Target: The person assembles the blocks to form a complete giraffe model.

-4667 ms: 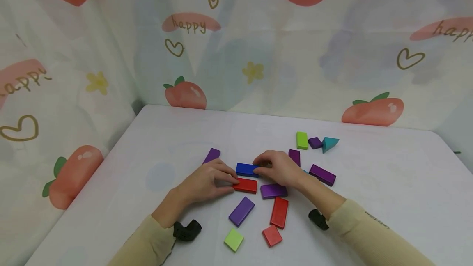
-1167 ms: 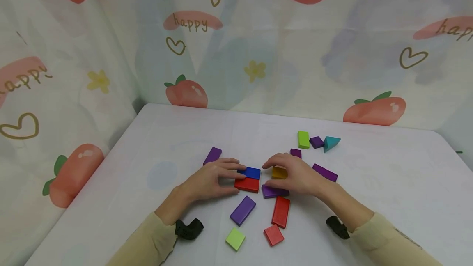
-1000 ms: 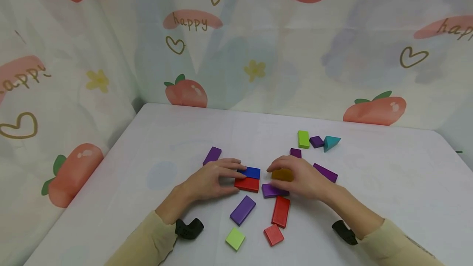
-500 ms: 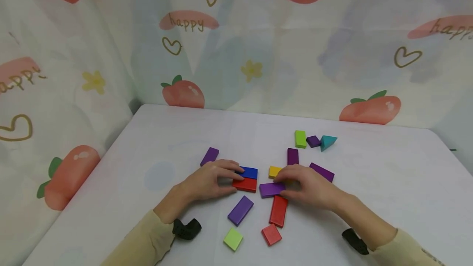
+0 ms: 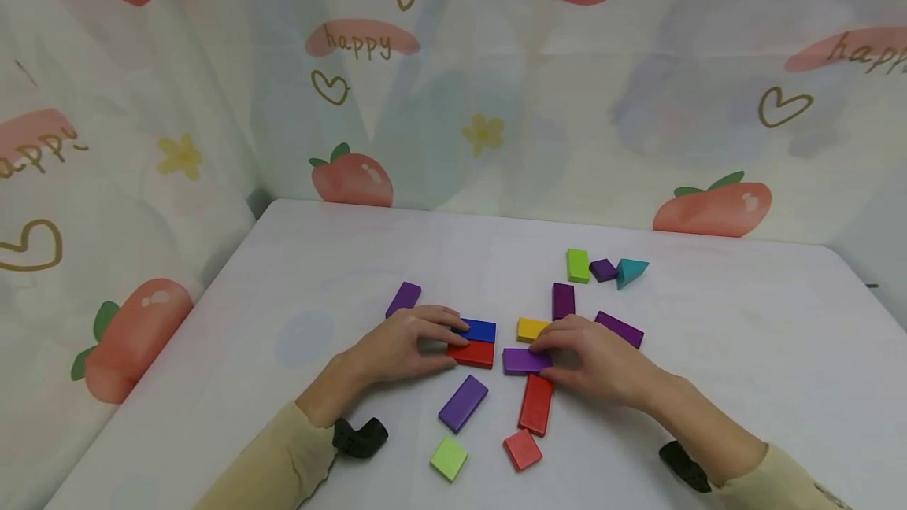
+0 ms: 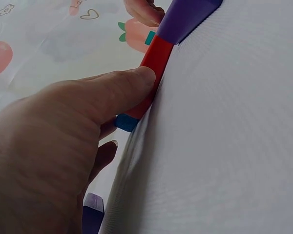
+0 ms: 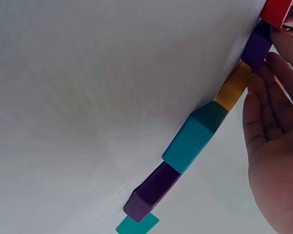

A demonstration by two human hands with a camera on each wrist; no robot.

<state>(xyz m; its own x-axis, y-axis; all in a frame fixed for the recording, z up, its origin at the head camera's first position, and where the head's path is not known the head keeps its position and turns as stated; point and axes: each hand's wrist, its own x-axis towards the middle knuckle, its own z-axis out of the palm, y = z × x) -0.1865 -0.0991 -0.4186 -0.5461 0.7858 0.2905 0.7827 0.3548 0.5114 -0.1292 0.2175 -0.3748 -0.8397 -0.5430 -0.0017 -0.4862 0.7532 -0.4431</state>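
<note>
The left hand (image 5: 393,346) grips the left ends of a blue block (image 5: 482,330) and a red block (image 5: 478,354), which lie against each other. In the left wrist view its thumb (image 6: 129,85) presses the red block (image 6: 158,53). The right hand (image 5: 602,359) pinches the right end of a purple block (image 5: 523,361) between thumb and fingers, just in front of a yellow block (image 5: 531,329). In the right wrist view the fingers (image 7: 278,117) lie along the purple block (image 7: 257,46), beside the yellow block (image 7: 233,87).
A red block (image 5: 535,406), a light red square (image 5: 523,449), a green square (image 5: 449,459) and a purple block (image 5: 463,404) lie nearer. Behind are a green block (image 5: 577,266), a teal wedge (image 5: 630,272) and several purple blocks. The right wrist view shows a teal block (image 7: 193,139).
The blue block now lies against the red one. The right hand has left the blue block, passed over the yellow one, and taken hold of the purple block, which has shifted slightly. The left hand stays put.
</note>
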